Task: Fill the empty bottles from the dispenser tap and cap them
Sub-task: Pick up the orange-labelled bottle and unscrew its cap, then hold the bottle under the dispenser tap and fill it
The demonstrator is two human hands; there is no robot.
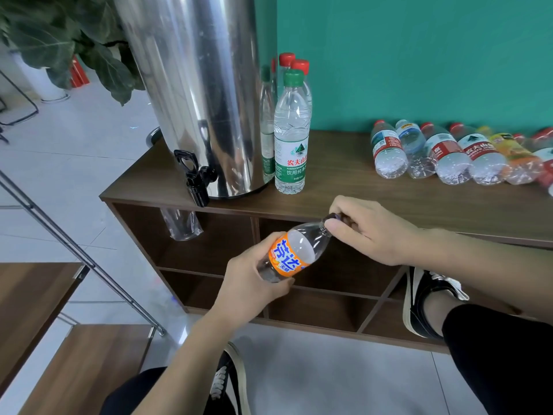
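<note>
Item in hand: I am gripping an orange-labelled bottle (pixel 291 254) round its lower body with my left hand (pixel 254 283), fingers and thumb wrapped about the label, holding it in the air just in front of the cabinet's front edge. My right hand (pixel 368 232) is pinching the dark cap (pixel 332 217) at the neck, thumb and fingers curled round it; whether I am loosening or tightening I cannot tell. Orientation: the bottle is lying tilted, its long axis running from my left hand up and rightward to the cap, so the mouth is pointing toward my right hand and away from the tap. It is looking clear inside, seemingly empty, so I am judging this as uncapping before filling. Tap (pixel 196 178): black, projecting over the cabinet's (pixel 344 163) front-left corner from the steel dispenser (pixel 197 94), up and left of the bottle; my left hand is the nearer one, and the mouth is needing to swing upright beneath the spout. Capped upright bottles (pixel 291 133) are standing just beside the dispenser on its right. Lying bottles (pixel 449 154) are forming a row along the back edge toward the right end.
</note>
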